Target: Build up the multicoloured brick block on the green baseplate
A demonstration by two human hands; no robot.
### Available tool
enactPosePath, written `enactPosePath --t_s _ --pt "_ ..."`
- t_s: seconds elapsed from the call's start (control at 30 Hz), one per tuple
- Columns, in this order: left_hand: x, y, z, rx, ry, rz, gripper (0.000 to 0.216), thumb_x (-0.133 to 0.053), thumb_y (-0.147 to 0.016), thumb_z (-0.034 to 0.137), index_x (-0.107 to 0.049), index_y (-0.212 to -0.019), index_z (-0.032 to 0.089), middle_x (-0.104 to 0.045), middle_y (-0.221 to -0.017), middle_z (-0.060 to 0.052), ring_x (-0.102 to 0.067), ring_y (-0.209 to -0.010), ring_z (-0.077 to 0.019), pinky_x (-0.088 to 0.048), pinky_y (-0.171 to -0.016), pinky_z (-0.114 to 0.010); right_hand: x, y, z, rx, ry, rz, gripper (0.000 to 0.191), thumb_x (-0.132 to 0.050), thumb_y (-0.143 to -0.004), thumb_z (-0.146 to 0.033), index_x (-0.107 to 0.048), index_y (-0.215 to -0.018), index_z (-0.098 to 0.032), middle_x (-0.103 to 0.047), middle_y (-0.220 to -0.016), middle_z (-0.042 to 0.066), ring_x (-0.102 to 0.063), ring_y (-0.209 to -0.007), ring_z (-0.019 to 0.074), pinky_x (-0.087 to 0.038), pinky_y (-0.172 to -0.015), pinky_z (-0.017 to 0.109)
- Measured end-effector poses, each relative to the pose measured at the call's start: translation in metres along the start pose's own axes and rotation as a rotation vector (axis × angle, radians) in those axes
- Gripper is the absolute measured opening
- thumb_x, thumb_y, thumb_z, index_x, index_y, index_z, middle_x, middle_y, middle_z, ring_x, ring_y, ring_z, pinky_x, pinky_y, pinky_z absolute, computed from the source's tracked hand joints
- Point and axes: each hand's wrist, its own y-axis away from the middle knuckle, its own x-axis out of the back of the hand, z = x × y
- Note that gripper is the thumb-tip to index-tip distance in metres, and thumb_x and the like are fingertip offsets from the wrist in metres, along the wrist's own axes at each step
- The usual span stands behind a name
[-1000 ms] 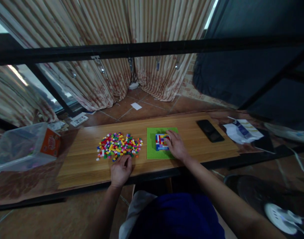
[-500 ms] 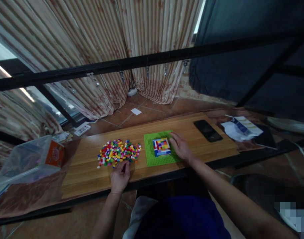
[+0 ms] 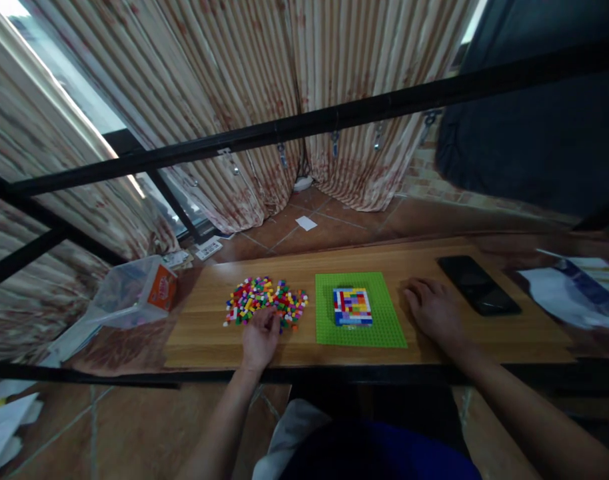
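A green baseplate lies flat on the wooden tabletop, with a square block of coloured bricks built in its middle. To its left is a loose pile of small coloured bricks. My left hand rests at the near edge of that pile, fingers curled onto the bricks; whether it grips one is hidden. My right hand lies palm down on the bare wood just right of the baseplate, fingers relaxed and holding nothing.
A black phone lies right of my right hand, with papers beyond it. A clear plastic bag with an orange box sits at the table's left end. A black metal bar crosses above; curtains hang behind.
My right hand has come off the brick block and moved right onto the bare wood. My left hand stays at the pile's edge. The view has swung to the left.
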Motion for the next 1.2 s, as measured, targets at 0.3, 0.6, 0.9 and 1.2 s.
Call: enactPosePath --t_s 0.3,0.6,0.9,1.2 --pt "-0.025 -0.051 0.04 0.038 -0.364 -0.186 0.023 -0.054 -0.089 0.03 -0.066 -0.104 0.018 -0.067 -0.11 -0.011 -0.065 -0.097 -0.0213 -0.05 -0.088 -0.032 0.003 0.001 0.004 0.013 -0.005 -0.018 0.035 -0.042 -0.094 -0.038 -0.065 -0.105 -0.015 -0.065 -0.11 0.014 -0.057 -0.102 0.0285 -0.044 -0.089 0.043" --pt "-0.034 -0.053 0.045 0.129 -0.433 -0.254 0.021 -0.048 -0.089 0.017 -0.067 -0.099 0.017 -0.07 -0.1 -0.011 -0.066 -0.093 -0.0206 -0.05 -0.082 -0.03 -0.002 0.004 0.011 0.054 -0.004 0.008 0.04 -0.039 -0.093 -0.043 -0.064 -0.107 -0.014 -0.065 -0.108 0.016 -0.058 -0.105 0.031 -0.044 -0.09 0.046" --pt "-0.02 -0.037 0.051 0.159 -0.112 -0.13 0.021 -0.046 -0.091 0.016 -0.067 -0.092 0.018 -0.069 -0.095 -0.007 -0.064 -0.09 -0.0171 -0.049 -0.084 -0.027 0.0 0.003 0.011 0.06 -0.013 -0.007 0.041 -0.039 -0.092 -0.042 -0.065 -0.108 -0.015 -0.066 -0.108 0.018 -0.059 -0.103 0.0351 -0.044 -0.088 0.05" --pt "-0.022 -0.024 0.048 0.143 0.228 -0.024 0.02 -0.047 -0.089 0.017 -0.066 -0.088 0.019 -0.068 -0.084 -0.004 -0.063 -0.08 -0.0161 -0.049 -0.077 -0.027 0.003 0.003 0.007 0.028 -0.006 0.002 0.039 -0.041 -0.092 -0.04 -0.065 -0.108 -0.014 -0.066 -0.108 0.016 -0.058 -0.099 0.0305 -0.044 -0.087 0.045"
